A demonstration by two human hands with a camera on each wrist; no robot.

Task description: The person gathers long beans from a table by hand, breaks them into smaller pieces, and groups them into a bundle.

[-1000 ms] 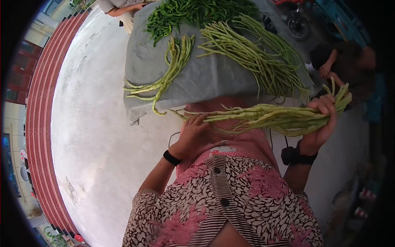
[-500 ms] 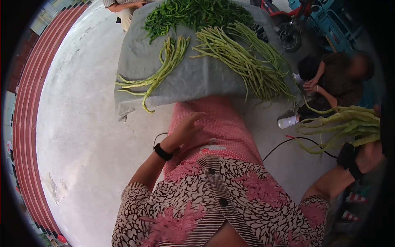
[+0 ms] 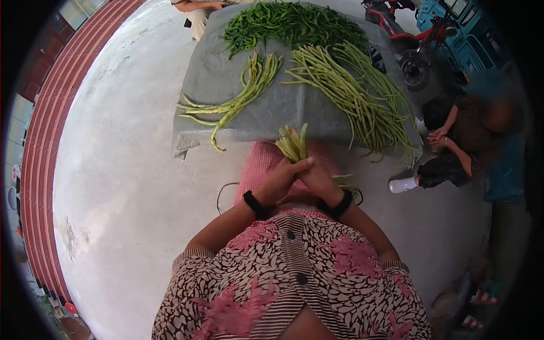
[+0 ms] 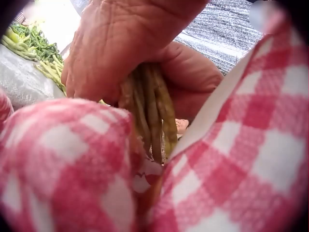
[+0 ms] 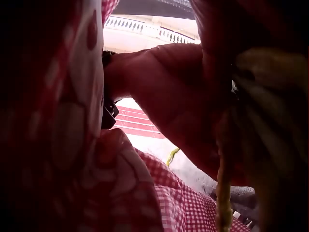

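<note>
Held upright above the lap is a bunch of long beans [image 3: 292, 144], its pale ends poking up past the fingers. My left hand [image 3: 281, 178] grips it from the left, and my right hand [image 3: 318, 177] closes on it from the right, the two hands touching. In the left wrist view the long beans [image 4: 153, 108] hang down between the hands, over pink checked cloth. The right wrist view is dark; the long beans [image 5: 263, 99] show at its right side. Most of the bunch's length is hidden behind hands and clothing.
In front stands a table under a grey cover [image 3: 198, 85]. On it lie a small bunch of long beans [image 3: 249, 93], a larger pile of long beans [image 3: 351, 93] and a heap of green peppers [image 3: 294, 22]. A seated person [image 3: 470, 130] is at right, near a red scooter [image 3: 413, 39].
My right hand swung the long beans far out to the right, away from the left hand, then back to the lap. Both hands have now come together around the bunch, which points upward.
</note>
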